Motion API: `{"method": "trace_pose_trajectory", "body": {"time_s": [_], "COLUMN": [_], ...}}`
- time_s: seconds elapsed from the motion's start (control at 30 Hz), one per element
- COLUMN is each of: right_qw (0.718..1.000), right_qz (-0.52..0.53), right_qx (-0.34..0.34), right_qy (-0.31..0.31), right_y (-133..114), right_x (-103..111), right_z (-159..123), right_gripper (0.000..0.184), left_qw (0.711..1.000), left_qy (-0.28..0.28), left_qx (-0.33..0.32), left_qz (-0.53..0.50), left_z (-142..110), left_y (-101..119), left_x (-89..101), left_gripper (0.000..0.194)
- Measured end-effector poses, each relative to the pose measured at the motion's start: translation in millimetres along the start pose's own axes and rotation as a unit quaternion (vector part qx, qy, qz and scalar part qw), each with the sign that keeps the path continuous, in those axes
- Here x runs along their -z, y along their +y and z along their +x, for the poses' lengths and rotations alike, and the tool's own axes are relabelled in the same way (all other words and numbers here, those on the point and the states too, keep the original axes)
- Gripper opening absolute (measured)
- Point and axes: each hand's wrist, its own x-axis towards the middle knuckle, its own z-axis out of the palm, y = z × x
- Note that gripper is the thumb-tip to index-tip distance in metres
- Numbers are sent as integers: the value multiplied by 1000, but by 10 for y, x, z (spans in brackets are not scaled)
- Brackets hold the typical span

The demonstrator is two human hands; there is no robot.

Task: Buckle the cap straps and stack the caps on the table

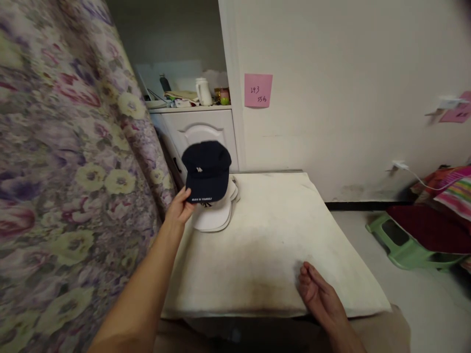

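A dark navy cap (206, 169) with a small white logo sits on top of a stack of white caps (215, 215) at the far left of a cream-coloured table (272, 245). My left hand (180, 208) reaches forward and grips the navy cap by the left edge of its brim. My right hand (318, 291) rests near the table's front edge, palm turned up, fingers loosely curled and apart, with nothing in it.
A floral-patterned cloth (66, 162) fills the left side. Behind the table stand a white cabinet (200, 132) with a jug and clutter on top, and a wall with a pink note (258, 90). A green stool (405, 245) with coloured fabric stands at the right.
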Motion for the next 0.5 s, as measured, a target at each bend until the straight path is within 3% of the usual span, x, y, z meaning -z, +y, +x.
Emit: {"method": "trace_pose_trajectory", "body": {"time_s": [0.1,0.2,0.5], "right_qw": [1000,1000,1000], "right_qz": [-5,-10,-15], "right_qx": [1,5,11], "right_qy": [4,5,8], "right_y": [9,18,46], "right_x": [8,17,16], "right_z": [7,13,3], "right_gripper": [24,24,25], "left_qw": [999,998,997], "left_qy": [29,39,23], "left_qx": [30,39,38], "left_qz": [21,32,68], "left_z": [-110,-183,-23], "left_y": [-232,-355,-371], "left_x": [476,775,908], "left_gripper": [37,37,47]}}
